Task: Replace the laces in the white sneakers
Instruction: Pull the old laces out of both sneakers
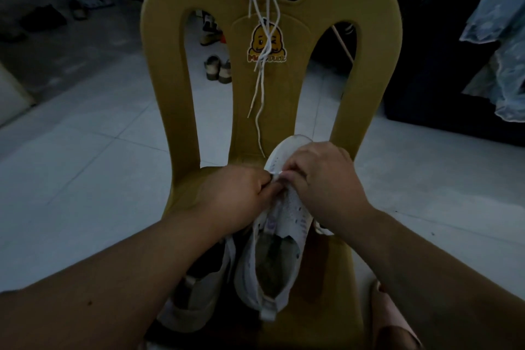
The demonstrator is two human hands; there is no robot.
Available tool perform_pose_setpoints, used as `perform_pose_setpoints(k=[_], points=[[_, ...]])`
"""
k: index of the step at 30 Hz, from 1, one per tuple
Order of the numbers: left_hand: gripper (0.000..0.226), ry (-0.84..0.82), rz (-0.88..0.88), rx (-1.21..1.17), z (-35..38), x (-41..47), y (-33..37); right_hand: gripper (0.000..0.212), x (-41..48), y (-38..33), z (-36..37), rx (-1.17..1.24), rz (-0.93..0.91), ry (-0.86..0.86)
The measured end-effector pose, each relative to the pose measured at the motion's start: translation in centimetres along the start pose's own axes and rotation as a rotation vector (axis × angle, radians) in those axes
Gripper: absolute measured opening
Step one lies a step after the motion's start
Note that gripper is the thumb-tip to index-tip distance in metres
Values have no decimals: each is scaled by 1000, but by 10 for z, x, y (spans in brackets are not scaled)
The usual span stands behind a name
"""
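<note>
A yellow chair [164, 37] bears a duck sticker [279, 42] on its backrest. Sandals [217, 68] sit on the tiled floor [85, 150] behind.

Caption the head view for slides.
Left hand and right hand pinch a lace on a white sneaker atop a yellow plastic chair; spare laces hang over its backrest.

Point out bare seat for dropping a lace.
Crowded middle: the left hand and right hand pinch a lace on the worked sneaker. Bare chair seat lies left of the left hand, beyond the second sneaker; a narrow strip runs right of the worked sneaker.
</note>
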State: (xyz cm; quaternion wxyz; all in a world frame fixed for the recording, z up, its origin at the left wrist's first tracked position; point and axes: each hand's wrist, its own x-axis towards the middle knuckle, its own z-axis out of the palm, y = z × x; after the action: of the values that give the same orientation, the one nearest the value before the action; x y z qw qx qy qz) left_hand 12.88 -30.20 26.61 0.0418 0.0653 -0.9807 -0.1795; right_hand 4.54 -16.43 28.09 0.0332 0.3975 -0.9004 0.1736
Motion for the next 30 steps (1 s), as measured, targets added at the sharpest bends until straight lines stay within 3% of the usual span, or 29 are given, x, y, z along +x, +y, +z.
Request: perform_pose_setpoints(k=[6, 16, 19, 21, 24, 29, 30], points=[[37, -24, -56, -4, 1, -1, -12, 15, -7, 19, -16, 352, 385, 221], [35, -14, -124, -26, 5, -6, -23, 13, -12, 50, -40, 761, 721, 493], [33, -29, -131, -13, 5, -5, -23, 26, -7, 66, -58, 913, 711, 571], [33, -26, -127, -15, 4, -6, -24, 22, -6, 69, -67, 933, 661, 587], [36, -32, -120, -22, 3, -5, -22, 9, -2, 56, -61, 900, 596, 460], [40, -34, -62, -14, 2, -1, -9, 3, -5, 7, -24, 417, 255, 50], [40, -34, -54, -24, 2, 0, -6, 12, -7, -1, -17, 366, 174, -22]])
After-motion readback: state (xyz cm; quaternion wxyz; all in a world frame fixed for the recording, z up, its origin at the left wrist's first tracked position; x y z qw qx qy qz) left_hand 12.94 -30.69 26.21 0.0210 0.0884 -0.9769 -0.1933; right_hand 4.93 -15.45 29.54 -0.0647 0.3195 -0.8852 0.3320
